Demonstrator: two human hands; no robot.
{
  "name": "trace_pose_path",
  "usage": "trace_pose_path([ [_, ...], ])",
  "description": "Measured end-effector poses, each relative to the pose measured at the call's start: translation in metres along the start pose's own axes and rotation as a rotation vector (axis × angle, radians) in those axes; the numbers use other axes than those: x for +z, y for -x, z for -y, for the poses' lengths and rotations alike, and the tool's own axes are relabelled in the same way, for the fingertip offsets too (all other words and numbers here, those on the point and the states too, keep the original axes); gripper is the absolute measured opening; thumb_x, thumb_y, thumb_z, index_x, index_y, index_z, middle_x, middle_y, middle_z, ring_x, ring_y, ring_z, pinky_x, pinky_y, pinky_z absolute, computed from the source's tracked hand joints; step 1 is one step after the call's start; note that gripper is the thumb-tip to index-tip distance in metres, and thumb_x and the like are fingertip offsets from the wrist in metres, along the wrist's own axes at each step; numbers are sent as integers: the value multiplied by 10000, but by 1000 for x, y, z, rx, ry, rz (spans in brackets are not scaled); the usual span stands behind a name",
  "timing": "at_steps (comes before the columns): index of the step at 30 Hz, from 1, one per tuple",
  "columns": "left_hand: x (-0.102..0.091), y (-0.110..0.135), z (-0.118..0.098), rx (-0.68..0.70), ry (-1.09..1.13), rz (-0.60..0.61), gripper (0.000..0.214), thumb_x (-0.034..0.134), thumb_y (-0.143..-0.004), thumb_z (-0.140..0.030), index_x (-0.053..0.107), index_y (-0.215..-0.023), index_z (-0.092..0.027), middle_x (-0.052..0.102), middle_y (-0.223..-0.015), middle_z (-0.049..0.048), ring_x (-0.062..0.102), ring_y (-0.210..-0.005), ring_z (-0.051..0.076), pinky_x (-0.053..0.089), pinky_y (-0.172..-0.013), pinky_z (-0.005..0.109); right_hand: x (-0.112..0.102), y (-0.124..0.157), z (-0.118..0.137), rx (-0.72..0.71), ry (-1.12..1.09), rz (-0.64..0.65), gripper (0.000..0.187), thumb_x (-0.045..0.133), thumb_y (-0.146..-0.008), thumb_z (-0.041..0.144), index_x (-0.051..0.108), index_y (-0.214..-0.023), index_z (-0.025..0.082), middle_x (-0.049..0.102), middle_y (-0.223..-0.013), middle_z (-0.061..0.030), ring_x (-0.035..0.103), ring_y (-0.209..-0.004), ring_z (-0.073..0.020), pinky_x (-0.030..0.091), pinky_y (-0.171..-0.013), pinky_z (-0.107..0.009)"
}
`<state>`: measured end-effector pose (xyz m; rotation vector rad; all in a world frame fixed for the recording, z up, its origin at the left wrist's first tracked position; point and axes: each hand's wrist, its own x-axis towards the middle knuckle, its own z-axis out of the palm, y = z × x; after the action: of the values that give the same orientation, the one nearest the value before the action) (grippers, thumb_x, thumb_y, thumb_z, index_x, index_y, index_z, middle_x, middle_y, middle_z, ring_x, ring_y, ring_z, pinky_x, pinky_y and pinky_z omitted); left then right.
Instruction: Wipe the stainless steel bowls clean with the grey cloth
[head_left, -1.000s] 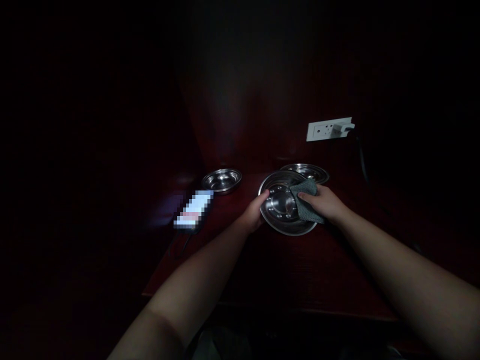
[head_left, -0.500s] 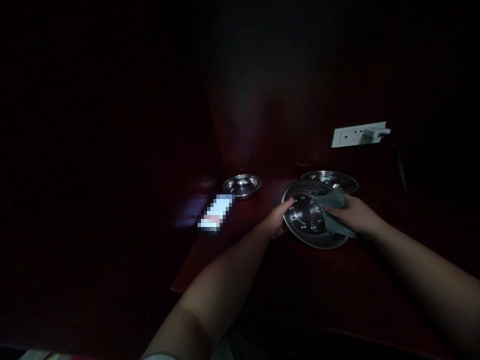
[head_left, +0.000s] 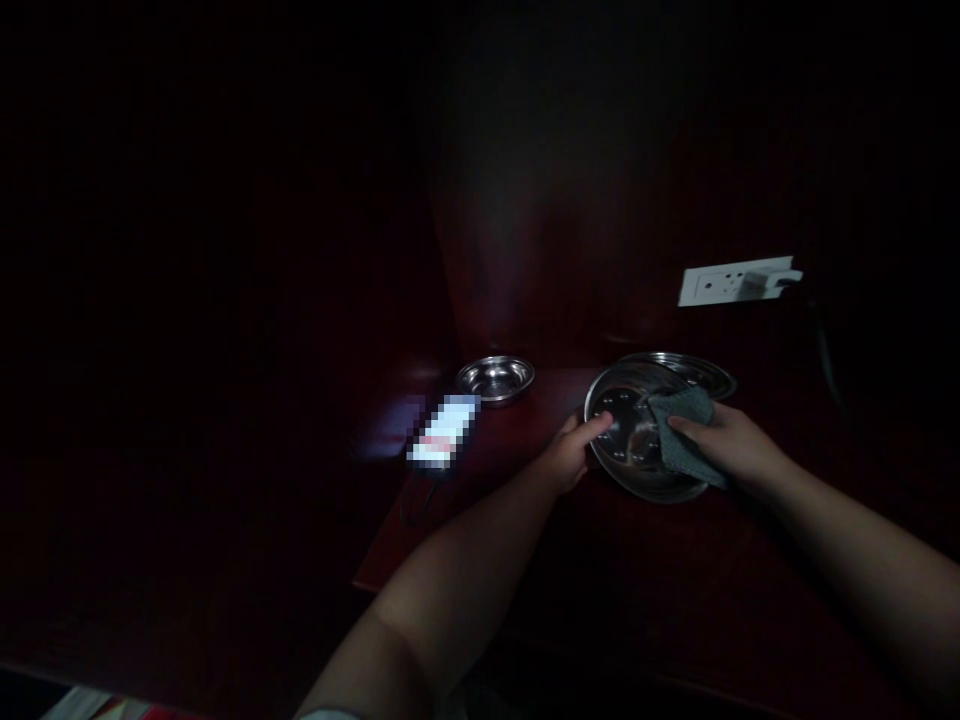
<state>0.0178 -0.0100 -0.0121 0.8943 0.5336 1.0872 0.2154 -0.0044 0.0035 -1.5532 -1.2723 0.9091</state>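
Note:
A shiny metal bowl (head_left: 626,440) is held tilted, its inside facing me. My left hand (head_left: 574,452) grips its left rim, with the thumb over the inner edge and the other fingers out of sight behind it. In my right hand (head_left: 731,445) is a grey-green cloth (head_left: 686,435), pressed against the bowl's right side and folded over the rim. The thumb lies on top of the cloth; most of the other fingers are hidden. Right behind the bowl, partly covered by it, lies a wide metal dish (head_left: 694,370).
A smaller metal bowl (head_left: 496,378) stands on the dark red table (head_left: 525,425) near the wall. Left of it glows a phone (head_left: 444,432) with a blurred screen and a cord. A white socket plate (head_left: 712,285) holds a plug, its cable hanging down. The surroundings are very dark.
The whole view has shifted, so things sit slightly further right and lower. The bowl has turned a little in my hands. Both hands keep their hold on bowl and cloth.

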Motion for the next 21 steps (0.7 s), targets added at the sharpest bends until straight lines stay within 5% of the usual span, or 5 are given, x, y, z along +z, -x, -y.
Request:
trace_pose_path([
  [6,4,-4,-2,19,110,-90,424,609,-729,-404,622,-1037,-114,685,-971,121,593,-1036,268,381,-974,410,5,2,-2,-37,-38,79,264,648,-690,336,618,-906,188,699,-897,-89,666,-730,-210,540,-652,-325],
  [15,7,-2,-9,-29,97,-51,423,497,-803,-438,630,-1056,-127,676,-1033,109,556,-1104,262,332,-1026,413,5,-2,-5,-134,28,59,244,647,-676,240,601,-910,186,702,-811,-67,662,-694,-202,539,-639,-337],
  [21,6,-1,-10,-12,77,-14,412,494,-808,-434,632,-1053,-131,676,-1033,108,546,-1117,267,327,-1028,424,2,-1,1,-79,47,62,298,627,-685,228,587,-975,174,693,-863,-73,656,-694,-199,533,-633,-338],
])
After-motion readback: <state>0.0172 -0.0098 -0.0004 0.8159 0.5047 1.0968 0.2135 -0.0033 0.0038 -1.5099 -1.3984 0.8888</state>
